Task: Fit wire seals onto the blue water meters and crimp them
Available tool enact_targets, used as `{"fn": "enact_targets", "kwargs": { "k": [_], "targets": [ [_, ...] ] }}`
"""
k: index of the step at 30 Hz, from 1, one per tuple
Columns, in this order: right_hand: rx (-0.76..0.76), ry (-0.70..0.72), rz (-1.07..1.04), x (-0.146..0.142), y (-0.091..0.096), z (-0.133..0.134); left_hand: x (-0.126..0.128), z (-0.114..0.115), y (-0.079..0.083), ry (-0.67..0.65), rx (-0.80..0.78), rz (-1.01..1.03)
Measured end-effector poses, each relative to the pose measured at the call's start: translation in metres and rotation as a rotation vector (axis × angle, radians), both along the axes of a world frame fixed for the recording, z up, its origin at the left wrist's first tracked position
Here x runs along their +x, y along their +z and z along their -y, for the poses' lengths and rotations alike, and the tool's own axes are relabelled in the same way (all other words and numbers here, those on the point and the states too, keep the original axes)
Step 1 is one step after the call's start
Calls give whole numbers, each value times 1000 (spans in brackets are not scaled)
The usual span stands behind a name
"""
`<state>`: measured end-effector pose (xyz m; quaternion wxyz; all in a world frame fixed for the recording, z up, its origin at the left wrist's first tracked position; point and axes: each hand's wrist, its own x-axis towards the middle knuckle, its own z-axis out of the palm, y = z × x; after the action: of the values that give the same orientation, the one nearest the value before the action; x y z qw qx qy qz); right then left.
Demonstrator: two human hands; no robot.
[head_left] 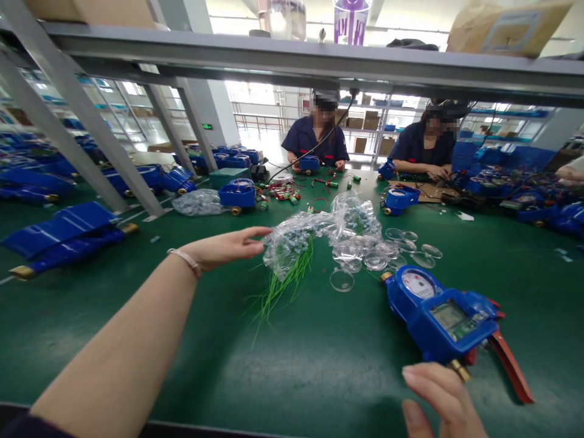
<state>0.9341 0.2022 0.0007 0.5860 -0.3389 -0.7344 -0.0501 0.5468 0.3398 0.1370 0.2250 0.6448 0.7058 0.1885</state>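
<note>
blue plastic meter housings (59, 234) with brass ends lie far left on the green matte bench mat (319, 365). the left hand (223, 246) stretches out flat, fingers loosely spread and holding nothing, its tips just short of a crinkled clear plastic bag (292, 243) of small grey-blue parts. thin green ties (283, 286) fan out from under the bag. round clear lenses (342, 280) are scattered just beside it. a glossy blue water meter (438, 313), with white dial and small screen, lies at right on a red-handled tool (513, 365). the right hand (444, 401) touches the meter's brass end, fingers curled; the grip itself is unclear.
</note>
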Motion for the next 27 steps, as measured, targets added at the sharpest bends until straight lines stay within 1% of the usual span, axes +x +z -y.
{"fn": "enact_targets", "kwargs": {
  "k": [2,4,5,7,9,11,12,15,16,18,21,23,25,27],
  "targets": [
    [-112,55,-11,-24,4,1,6,-27,1,131,77,75],
    [-229,157,50,-46,5,-2,16,-55,-5,245,130,135],
    [-281,205,89,-56,4,-6,21,-67,-10,275,150,173],
    [-396,264,142,-75,5,-19,31,-85,-20,281,188,268],
    [-548,252,111,-96,10,-38,37,-98,-26,246,224,375],
    [-678,211,44,-121,19,-63,39,-106,-25,193,259,480],
    [-710,183,22,-135,25,-78,38,-110,-22,164,277,525],
    [-704,88,88,-176,38,-124,33,-120,-5,101,336,612],
    [-703,60,126,-188,38,-137,29,-122,2,96,362,620],
    [-704,43,176,-206,33,-156,17,-125,16,120,426,604],
    [-690,69,215,-220,15,-165,-13,-125,32,225,525,505],
    [-681,84,217,-223,4,-164,-38,-121,36,330,561,395],
    [-686,94,191,-225,-1,-165,-58,-112,34,450,572,266],
    [-697,118,150,-226,1,-169,-69,-100,27,538,586,137]
  ]
}}
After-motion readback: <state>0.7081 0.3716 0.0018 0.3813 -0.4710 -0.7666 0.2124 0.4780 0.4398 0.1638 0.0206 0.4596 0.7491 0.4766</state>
